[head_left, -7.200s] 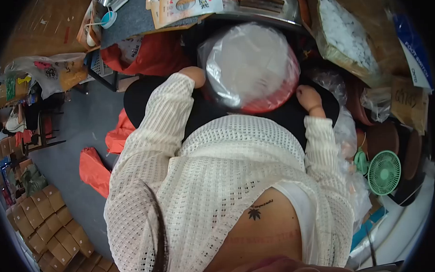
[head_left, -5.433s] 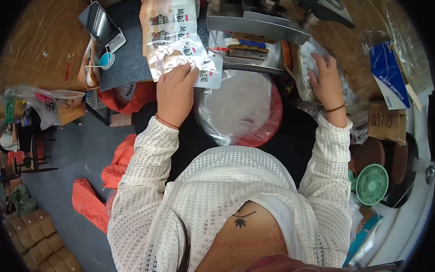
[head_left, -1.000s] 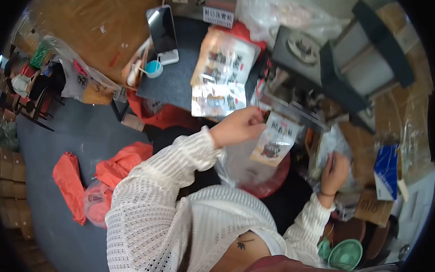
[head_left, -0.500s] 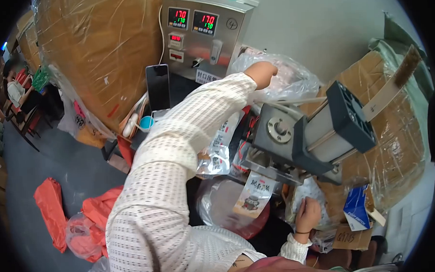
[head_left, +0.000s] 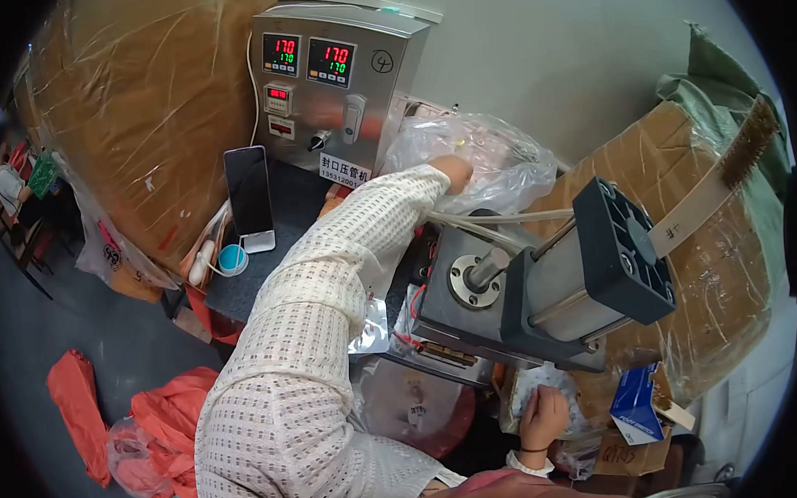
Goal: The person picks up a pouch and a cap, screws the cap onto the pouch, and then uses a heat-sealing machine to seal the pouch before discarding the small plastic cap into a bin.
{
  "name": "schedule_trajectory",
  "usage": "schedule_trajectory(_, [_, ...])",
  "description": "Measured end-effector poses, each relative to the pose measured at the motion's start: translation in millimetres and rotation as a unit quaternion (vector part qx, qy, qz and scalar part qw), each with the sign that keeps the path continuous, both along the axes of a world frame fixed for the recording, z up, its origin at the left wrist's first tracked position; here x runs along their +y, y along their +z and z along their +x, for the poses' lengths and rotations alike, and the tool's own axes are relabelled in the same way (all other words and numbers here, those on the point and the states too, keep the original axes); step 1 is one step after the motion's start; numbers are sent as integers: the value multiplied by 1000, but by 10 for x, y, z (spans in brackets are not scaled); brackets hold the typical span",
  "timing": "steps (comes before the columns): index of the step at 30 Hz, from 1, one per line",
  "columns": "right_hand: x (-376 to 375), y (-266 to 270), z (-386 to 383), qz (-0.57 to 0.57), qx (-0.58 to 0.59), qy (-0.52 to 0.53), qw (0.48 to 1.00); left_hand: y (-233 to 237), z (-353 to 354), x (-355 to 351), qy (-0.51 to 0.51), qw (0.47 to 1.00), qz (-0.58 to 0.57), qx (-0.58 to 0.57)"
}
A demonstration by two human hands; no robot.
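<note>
Left hand [head_left: 455, 171] at plastic bag [head_left: 511, 157] edge, clear of press [head_left: 558, 283]

Left hand [head_left: 455, 171] by bag [head_left: 511, 159] (translucent)

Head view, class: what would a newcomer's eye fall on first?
Probably the glowing red and green digits on the metal control box, upper left of centre. Next, the white knitted sleeve crossing the middle, with the left hand at a clear plastic bag. Then the bulky machine with a grey cylinder, right of centre.
</note>
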State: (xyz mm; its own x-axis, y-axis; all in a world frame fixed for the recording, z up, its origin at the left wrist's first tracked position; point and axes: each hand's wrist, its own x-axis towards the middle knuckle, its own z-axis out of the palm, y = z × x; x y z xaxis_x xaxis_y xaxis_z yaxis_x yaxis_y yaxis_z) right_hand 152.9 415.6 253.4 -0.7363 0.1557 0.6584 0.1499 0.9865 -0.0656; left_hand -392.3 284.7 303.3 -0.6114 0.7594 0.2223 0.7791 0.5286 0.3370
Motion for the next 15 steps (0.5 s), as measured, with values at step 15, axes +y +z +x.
schedule_trajectory(15, [-17,-4,5,3,14,-2,1000,-112,29,105,16,982,-178,-59])
